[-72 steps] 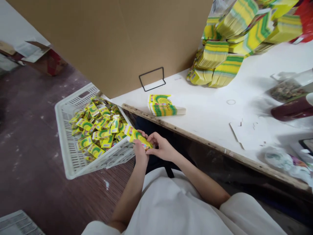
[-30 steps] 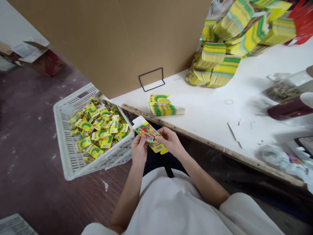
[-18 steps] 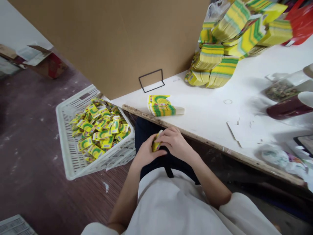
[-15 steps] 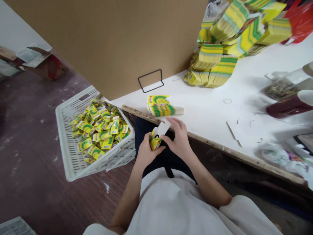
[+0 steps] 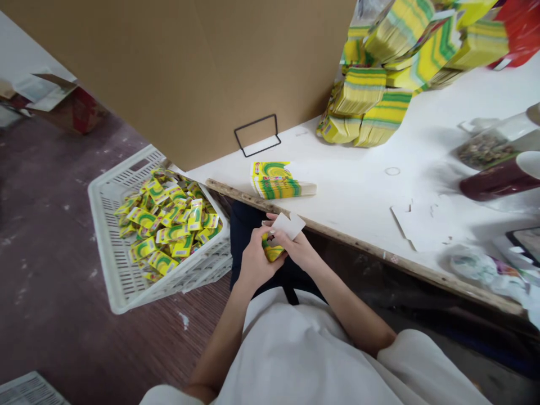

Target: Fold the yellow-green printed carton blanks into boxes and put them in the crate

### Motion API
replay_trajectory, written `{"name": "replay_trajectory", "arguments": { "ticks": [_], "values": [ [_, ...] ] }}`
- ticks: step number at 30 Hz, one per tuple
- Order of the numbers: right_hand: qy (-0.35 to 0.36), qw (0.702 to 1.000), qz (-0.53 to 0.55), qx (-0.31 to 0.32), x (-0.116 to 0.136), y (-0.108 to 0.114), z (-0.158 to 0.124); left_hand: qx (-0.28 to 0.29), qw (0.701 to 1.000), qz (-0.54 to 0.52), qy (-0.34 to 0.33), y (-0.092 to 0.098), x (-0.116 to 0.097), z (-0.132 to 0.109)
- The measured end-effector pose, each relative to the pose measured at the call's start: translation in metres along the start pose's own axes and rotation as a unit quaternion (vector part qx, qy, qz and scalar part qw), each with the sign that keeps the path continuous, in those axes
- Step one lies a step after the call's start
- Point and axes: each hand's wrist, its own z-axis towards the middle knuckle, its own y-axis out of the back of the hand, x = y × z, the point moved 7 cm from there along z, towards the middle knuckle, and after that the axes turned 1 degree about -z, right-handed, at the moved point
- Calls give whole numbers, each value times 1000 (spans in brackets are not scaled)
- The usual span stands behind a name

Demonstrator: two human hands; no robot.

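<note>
Nearest me, at the centre of my view, I have a small yellow carton [image 5: 272, 251]: the left hand [image 5: 258, 254] wraps its body and the right hand [image 5: 296, 246] pinches near its raised white flap [image 5: 289, 225]. I judge it light and thin-walled, firm along the folds but easily dented, the print slightly slick, so I'd hold its side walls and press the flap gently. At nine o'clock sits a crate [image 5: 102, 247] of packs [image 5: 172, 214]; at twelve, a flat stack [image 5: 276, 183] on the counter [image 5: 358, 191]; farther, at one, bundles [image 5: 382, 121].
</note>
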Motion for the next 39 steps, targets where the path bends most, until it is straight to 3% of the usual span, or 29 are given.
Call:
{"name": "replay_trajectory", "arguments": {
  "ticks": [5,9,14,19,22,29,34,36,39],
  "values": [
    [90,981,-167,51,23,-11,-13,16,996,11,87,-7,22,-2],
    [144,951,-268,65,32,-20,-19,-14,998,24,50,-12,28,-4],
    [158,946,-285,-5,31,1,-11,-57,994,71,54,4,29,-6],
    [149,930,-318,108,33,7,-7,-17,993,119,20,25,18,2],
    [152,918,-336,145,40,8,-7,18,988,156,-5,32,9,11],
    [153,907,-377,104,45,11,-5,62,987,144,-18,34,-1,23],
    [158,907,-348,178,48,12,-2,86,990,107,-17,33,4,22],
    [148,911,-343,177,48,10,-1,72,993,98,-6,32,6,21],
    [147,927,-324,116,46,5,0,28,998,52,27,29,12,17]
  ]
}}
